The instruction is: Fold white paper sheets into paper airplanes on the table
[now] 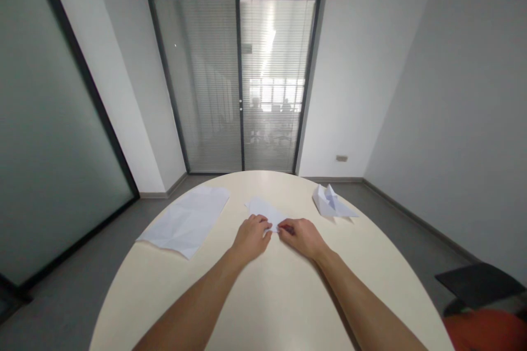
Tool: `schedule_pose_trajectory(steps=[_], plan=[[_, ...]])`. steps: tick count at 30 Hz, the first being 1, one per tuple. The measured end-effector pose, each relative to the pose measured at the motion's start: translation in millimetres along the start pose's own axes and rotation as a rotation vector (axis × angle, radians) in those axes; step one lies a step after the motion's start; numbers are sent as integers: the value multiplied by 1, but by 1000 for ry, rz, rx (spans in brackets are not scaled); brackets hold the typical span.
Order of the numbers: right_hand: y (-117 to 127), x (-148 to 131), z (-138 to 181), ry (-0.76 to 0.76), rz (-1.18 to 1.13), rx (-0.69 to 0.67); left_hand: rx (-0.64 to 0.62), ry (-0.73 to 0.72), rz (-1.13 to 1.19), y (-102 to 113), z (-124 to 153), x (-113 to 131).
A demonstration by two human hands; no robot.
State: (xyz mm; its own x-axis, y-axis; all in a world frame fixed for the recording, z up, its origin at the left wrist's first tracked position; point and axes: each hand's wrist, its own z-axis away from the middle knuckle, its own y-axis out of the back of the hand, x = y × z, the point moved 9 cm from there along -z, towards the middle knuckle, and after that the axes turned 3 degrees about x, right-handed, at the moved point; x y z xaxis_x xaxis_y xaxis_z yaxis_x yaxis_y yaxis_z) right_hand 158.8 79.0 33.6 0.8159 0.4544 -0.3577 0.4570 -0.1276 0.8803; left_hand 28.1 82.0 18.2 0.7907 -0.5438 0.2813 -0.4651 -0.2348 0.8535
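Note:
A small piece of folded white paper [263, 208] lies on the table in front of me, its near edge partly hidden by my hands. My left hand [252, 236] has its fingers bent onto the paper's near left part, thumb and fingers closed on the edge. From the other side, my right hand [302, 235] pinches the near right edge between thumb and forefinger. Only a narrow gap separates the two hands. The paper's far corners stick out beyond my fingers.
On the round cream table [263, 307], a larger creased white sheet [187, 219] lies at the left, reaching the edge. A folded paper shape [331, 203] with raised points stands at the right. Beyond the right edge are a dark chair part [480, 284] and a red surface [488, 330].

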Motion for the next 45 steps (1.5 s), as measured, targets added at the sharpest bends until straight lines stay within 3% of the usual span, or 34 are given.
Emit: schedule_pose_trajectory(steps=[13,45], plan=[[-2,7,-2,10,-31,53,19,-35,-56,5,0,5],[-10,7,0,93,-140,13,1,47,-103,7,-1,-1]])
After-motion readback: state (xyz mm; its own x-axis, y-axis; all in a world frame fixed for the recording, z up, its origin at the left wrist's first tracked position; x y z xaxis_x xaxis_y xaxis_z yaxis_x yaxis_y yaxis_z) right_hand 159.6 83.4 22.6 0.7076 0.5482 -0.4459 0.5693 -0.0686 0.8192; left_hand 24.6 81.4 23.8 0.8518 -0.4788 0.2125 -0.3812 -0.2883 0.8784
